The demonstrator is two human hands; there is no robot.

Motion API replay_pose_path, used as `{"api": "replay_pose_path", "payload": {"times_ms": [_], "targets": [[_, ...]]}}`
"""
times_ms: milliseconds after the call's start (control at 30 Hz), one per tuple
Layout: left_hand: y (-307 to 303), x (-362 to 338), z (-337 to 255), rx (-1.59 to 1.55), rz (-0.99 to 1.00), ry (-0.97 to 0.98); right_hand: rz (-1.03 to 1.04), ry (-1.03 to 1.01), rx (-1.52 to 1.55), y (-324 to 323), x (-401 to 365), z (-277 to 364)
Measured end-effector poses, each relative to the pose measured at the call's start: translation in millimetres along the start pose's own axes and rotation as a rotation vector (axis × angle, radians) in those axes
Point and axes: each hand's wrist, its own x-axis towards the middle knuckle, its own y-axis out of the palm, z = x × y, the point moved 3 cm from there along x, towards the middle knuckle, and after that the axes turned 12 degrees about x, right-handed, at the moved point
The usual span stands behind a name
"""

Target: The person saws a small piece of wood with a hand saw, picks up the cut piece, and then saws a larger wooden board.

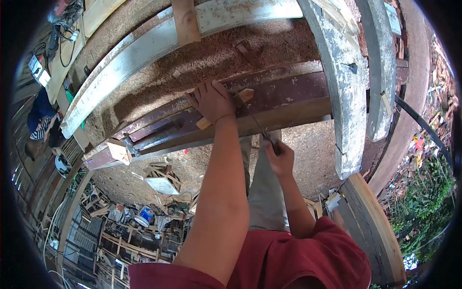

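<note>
My left hand (211, 100) lies with its fingers spread over a small strip of light wood (204, 124), pressing it on a long dark reddish-brown beam (288, 92). The strip's pointed other end shows to the right of the hand. My right hand (280, 156) is closed round the dark handle of a thin tool, lower and to the right. The tool's narrow blade (254, 118) slants up and left across the beam to the strip's right end. Whether it is a saw or a file is too small to tell.
Curved whitish boards (127, 55) arch beyond the beam, and a thick white-flecked timber (347, 96) crosses it at the right. A clamp (131, 147) with a wood block sits at the beam's left end. Another person (42, 118) is at the far left. Scrap wood and tools lie lower left.
</note>
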Motion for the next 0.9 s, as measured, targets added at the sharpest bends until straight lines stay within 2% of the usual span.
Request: {"api": "replay_pose_path", "payload": {"times_ms": [67, 167, 367, 467, 567, 667, 767, 900], "targets": [[1.6, 2.4, -1.0, 0.013, -0.005, 0.009, 0.021, 0.051, -0.002, 15.6, 20.7, 55.9], [-3.8, 3.4, -2.1, 0.014, 0.034, 0.007, 0.057, -0.023, 0.100, 25.9, 31.4, 77.7], [3.6, 4.0, -2.6, 0.025, -0.037, -0.012, 0.008, -0.016, -0.068, -8.6, -2.4, -6.7], [1.5, 1.4, -1.1, -0.002, -0.039, 0.016, -0.012, -0.065, 0.113, 25.1, 18.7, 43.0], [-1.7, 3.0, -1.8, 0.000, -0.002, 0.001, 0.042, -0.061, 0.005, 38.5, 35.9, 69.8], [-0.6, 3.0, -2.5, 0.006, -0.034, 0.000, 0.032, -0.073, -0.003, 12.4, 9.4, 13.9], [1.7, 3.5, -3.1, 0.012, -0.047, -0.017, -0.003, -0.024, 0.021, -9.3, -6.6, -6.7], [-1.7, 4.0, -4.3, 0.002, -0.034, 0.016, 0.013, -0.021, -0.030, 17.3, 23.9, 45.2]]}}
